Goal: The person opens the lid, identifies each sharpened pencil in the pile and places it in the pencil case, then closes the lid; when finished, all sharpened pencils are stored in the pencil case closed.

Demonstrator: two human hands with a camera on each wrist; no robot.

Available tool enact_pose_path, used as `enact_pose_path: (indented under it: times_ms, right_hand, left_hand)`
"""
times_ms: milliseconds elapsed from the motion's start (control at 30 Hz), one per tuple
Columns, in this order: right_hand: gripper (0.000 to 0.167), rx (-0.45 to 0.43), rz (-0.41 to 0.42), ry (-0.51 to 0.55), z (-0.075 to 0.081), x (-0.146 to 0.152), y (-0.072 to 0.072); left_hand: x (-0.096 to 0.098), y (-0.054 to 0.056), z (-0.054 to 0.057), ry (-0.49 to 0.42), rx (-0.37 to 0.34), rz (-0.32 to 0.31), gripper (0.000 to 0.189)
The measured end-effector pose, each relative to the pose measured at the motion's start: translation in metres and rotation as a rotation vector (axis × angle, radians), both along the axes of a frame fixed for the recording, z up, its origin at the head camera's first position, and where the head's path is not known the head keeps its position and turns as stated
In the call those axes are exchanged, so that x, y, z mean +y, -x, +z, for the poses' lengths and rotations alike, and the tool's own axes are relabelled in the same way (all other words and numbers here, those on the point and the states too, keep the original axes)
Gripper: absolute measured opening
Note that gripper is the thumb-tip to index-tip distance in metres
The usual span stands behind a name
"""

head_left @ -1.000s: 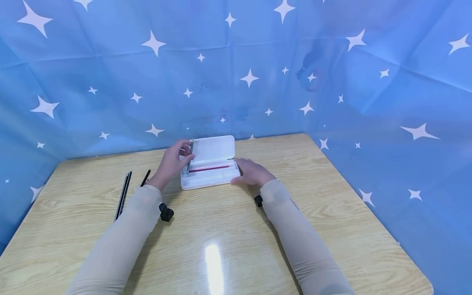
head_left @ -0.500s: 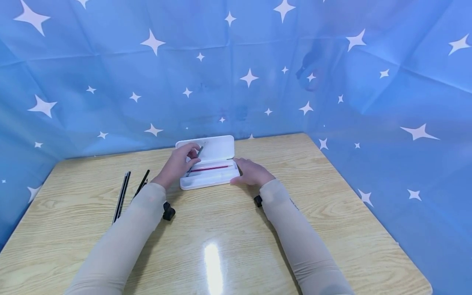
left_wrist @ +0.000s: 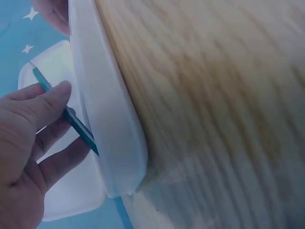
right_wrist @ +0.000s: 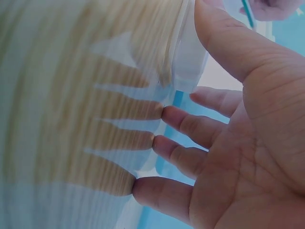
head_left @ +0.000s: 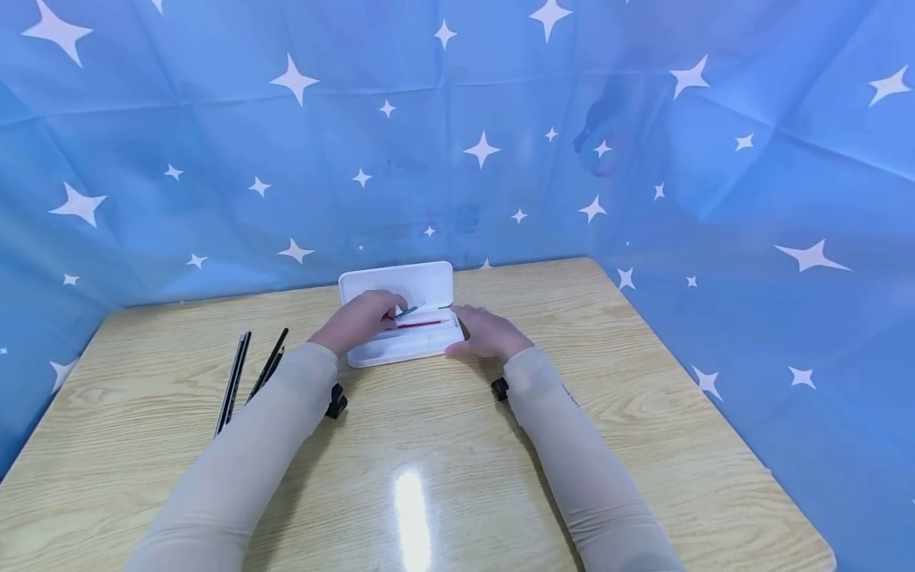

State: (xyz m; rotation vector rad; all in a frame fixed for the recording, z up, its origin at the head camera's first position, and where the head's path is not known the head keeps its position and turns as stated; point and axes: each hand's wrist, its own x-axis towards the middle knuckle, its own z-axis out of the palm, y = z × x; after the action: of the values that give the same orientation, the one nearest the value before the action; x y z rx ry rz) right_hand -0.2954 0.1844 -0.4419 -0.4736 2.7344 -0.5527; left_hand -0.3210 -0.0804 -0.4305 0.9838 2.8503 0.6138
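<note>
Pale wood tabletop (head_left: 457, 453) below, left hand (head_left: 363, 319) pinches 1 green pencil (left_wrist: 81, 129), right hand (head_left: 492, 334) (fingers spread) touches the white case (head_left: 411, 348).

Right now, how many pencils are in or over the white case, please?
2: the red pencil lies inside the white case, and the green pencil is held by the left hand over it. That hand covers part of the case, so others may be hidden.

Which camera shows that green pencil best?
The left wrist view: there the green pencil looks largest, pinched in the left hand, its lower end hidden by the white case. The head view shows it small, partly covered by that hand; the right wrist view catches only a short piece at the top edge.
</note>
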Motion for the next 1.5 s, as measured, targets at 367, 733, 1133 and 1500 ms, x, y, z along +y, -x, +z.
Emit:
enact_pose_path:
  times_ms: [367, 733, 1133, 1500]
  right_hand:
    - [0.088, 0.013, 0.000, 0.003, -0.001, -0.001, 0.001]
    - [0.088, 0.015, 0.008, 0.006, 0.000, -0.001, 0.002]
    - [0.090, 0.001, -0.018, -0.011, -0.001, -0.002, -0.003]
    - [0.090, 0.024, 0.006, 0.001, -0.001, 0.000, -0.002]
  left_hand:
    - [0.012, 0.001, -0.004, 0.162, 0.014, -0.023, 0.017]
    - [0.013, 0.002, -0.002, 0.221, 0.037, -0.037, 0.017]
    - [0.008, 0.000, -0.003, 0.229, 0.009, -0.030, 0.017]
    - [-0.014, -0.006, 0.014, 0.156, 0.025, -0.005, 0.016]
